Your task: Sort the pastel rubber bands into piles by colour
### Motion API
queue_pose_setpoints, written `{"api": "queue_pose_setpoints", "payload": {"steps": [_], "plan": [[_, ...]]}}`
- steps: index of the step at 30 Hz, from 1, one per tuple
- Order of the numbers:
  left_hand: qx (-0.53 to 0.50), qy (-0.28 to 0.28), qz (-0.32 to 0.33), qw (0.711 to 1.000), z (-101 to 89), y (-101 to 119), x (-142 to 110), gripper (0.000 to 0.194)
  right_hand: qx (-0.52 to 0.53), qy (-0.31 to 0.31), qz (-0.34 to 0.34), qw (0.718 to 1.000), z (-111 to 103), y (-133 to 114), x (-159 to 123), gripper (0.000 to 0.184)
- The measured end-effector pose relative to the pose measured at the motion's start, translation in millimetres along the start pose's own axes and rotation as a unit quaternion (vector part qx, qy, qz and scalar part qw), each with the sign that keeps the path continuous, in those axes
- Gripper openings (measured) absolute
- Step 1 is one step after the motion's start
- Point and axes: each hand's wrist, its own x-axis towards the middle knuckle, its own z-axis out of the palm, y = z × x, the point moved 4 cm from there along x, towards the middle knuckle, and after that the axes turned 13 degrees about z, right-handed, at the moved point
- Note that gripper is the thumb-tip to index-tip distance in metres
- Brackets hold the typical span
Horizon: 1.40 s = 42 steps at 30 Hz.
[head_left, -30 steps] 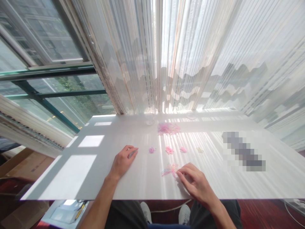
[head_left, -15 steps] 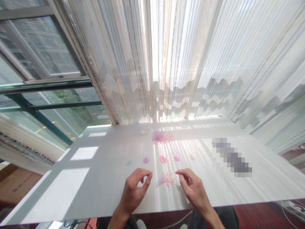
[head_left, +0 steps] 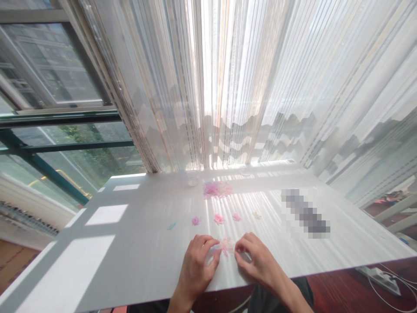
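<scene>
A loose pile of small pastel strips [head_left: 226,246], pink, peach and pale blue, lies on the white table between my two hands. My left hand [head_left: 200,263] is at the pile's left edge, its fingers curved and the thumb a little apart from the index finger. On the right edge, my right hand [head_left: 257,258] has thumb and index finger pinched together; anything between them is too small to make out. Beyond them runs a row of little heaps: blue [head_left: 171,225], purple [head_left: 196,221], pink [head_left: 219,218], another pink [head_left: 236,216] and pale yellow [head_left: 257,214].
A larger pink and purple pile [head_left: 217,189] lies farther back, beside a clear round container [head_left: 192,178]. Another clear, flat piece [head_left: 245,172] sits near the curtain [head_left: 224,87]. A pixelated dark object [head_left: 306,213] is at the right of the table [head_left: 140,261].
Both hands have come closer to the near pile. My left thumb and index finger have parted slightly. The camera view has shifted a little.
</scene>
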Motion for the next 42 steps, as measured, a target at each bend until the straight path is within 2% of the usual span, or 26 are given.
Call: {"api": "queue_pose_setpoints", "payload": {"steps": [10, 14, 24, 31, 35, 39, 42], "plan": [[-0.056, 0.014, -0.016, 0.998, -1.7, 0.0, -0.6, 0.009, 0.001, 0.019, -0.045, 0.999, 4.1, 4.6, 4.1, 0.014], [-0.069, 0.020, -0.019, 0.997, -2.6, 0.1, -0.2, 0.009, 0.019, 0.013, -0.043, 0.999, 2.4, 5.0, 3.5, 0.013], [-0.082, 0.009, -0.008, 0.997, 0.6, -1.4, -3.3, 0.009, 0.078, 0.009, -0.055, 0.995, 6.4, -17.5, 10.4, 0.009], [-0.090, -0.016, -0.020, 0.996, 2.0, -1.4, -2.5, 0.009, 0.085, 0.032, -0.067, 0.994, 15.2, -18.2, 7.5, 0.011], [-0.093, -0.004, -0.016, 0.996, 0.5, -1.1, -0.6, 0.009, 0.086, 0.041, -0.070, 0.993, 13.9, -19.5, 7.6, 0.006], [-0.096, 0.014, -0.020, 0.995, -0.7, -1.4, 0.4, 0.010, 0.088, 0.046, -0.071, 0.993, 13.7, -18.2, 6.8, 0.011], [-0.090, 0.012, -0.027, 0.995, -0.3, -1.5, 0.3, 0.011, 0.092, 0.042, -0.076, 0.992, 14.2, -16.8, 6.2, 0.006]]}}
